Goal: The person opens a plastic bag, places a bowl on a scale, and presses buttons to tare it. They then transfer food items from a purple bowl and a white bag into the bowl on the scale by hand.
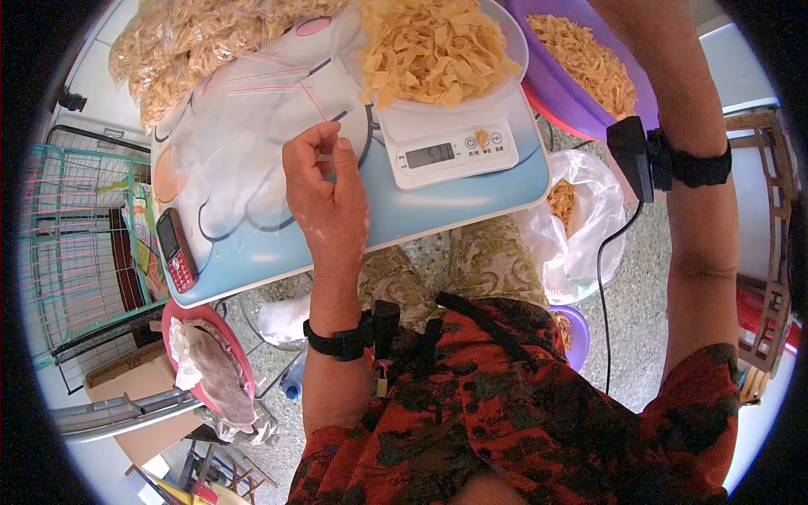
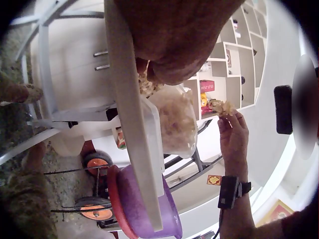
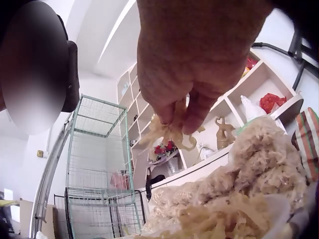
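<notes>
The fingers [image 3: 197, 117] of the right hand [image 3: 184, 59] are bent down, pinching a small bunch of pale dried strips [image 3: 172, 132] that hangs from between them. The left wrist view shows this hand raised, apart from the bowl. The left hand [image 1: 324, 198] is over the bench [image 1: 252, 271], its fingers curled and the thumb close to the index finger, beside a red line on the clear plastic bags [image 1: 244, 126]; whether it pinches a bag edge I cannot tell.

Just beyond it, a translucent bowl [image 1: 520, 52] heaped with strips sits on a white scale [image 1: 450, 156] with a lit-up reading. Filled bags [image 1: 181, 50] lie along the far left of the bench, and a red phone [image 1: 177, 251] lies at its left edge.

To the right of the bench is a purple tub [image 1: 633, 71] of strips, with an open white plastic bag [image 1: 581, 265] of more strips nearer the person, on the speckled floor [image 1: 648, 269]. Further out stand a green wire cage [image 1: 84, 219] at the left and white wall shelves [image 3: 264, 84]
</notes>
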### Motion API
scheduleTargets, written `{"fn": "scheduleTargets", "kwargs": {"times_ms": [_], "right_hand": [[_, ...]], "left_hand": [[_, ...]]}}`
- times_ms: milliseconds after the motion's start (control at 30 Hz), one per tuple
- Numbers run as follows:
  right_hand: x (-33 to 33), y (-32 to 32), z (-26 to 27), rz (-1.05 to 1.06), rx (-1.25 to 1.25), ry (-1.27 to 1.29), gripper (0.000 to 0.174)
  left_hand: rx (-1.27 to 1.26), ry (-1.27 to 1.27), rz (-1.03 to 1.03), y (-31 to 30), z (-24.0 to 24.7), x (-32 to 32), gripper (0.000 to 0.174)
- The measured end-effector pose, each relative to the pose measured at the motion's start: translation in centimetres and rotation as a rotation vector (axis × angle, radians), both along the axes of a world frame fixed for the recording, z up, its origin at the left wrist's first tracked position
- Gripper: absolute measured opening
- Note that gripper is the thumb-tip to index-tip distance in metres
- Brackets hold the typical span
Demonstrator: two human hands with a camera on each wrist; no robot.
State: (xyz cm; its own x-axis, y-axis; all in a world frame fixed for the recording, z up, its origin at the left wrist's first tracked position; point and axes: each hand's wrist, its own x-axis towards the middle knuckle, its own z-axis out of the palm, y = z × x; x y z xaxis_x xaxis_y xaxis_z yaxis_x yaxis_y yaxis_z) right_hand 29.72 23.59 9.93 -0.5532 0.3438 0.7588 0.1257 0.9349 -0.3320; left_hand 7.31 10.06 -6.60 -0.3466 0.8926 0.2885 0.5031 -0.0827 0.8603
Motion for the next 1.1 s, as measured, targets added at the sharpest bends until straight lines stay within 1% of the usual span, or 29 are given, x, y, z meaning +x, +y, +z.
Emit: {"fn": "scheduleTargets", "kwargs": {"times_ms": [133,233,333,433,633,733,867,933,1033,1100], "right_hand": [[0.3,-0.2,-0.2,-0.01,0.008,-0.02,0.01],[0.2,-0.4,-0.8,0.023,-0.03,-0.011,0.01],[0.1,-0.7,-1.1,0.045,-0.082,-0.026,0.009],[0.2,-1.1,-1.0,0.011,-0.128,-0.078,0.009],[0.1,-1.8,-1.7,-0.033,-0.167,-0.044,0.007],[0.1,-2.0,-1.6,-0.036,-0.194,-0.038,0.006],[0.1,-2.2,-1.6,-0.02,-0.242,-0.028,0.005],[0.0,-2.2,-1.6,-0.031,-0.213,-0.027,0.005],[0.2,-2.1,-1.5,-0.082,-0.096,-0.024,0.004],[0.8,-1.7,-1.5,-0.119,-0.051,0.03,0.004]], "left_hand": [[0.014,0.008,-0.007,0.1,-0.1,-0.1,0.018],[0.078,0.047,0.031,0.3,-0.9,-0.3,0.019],[0.091,0.058,0.031,0.3,-1.1,-0.3,0.019],[0.104,0.06,0.034,0.4,-1.1,-0.3,0.019],[0.077,0.032,0.033,0.3,-1.0,-0.3,0.019],[0.019,0.008,-0.009,0.0,-0.2,-0.1,0.018],[0.088,0.052,0.035,0.3,-1.0,-0.3,0.02],[0.095,0.055,0.032,0.3,-1.1,-0.4,0.02],[0.093,0.059,0.029,0.3,-1.0,-0.3,0.019],[0.08,0.054,0.026,0.3,-0.9,-0.3,0.02]]}}
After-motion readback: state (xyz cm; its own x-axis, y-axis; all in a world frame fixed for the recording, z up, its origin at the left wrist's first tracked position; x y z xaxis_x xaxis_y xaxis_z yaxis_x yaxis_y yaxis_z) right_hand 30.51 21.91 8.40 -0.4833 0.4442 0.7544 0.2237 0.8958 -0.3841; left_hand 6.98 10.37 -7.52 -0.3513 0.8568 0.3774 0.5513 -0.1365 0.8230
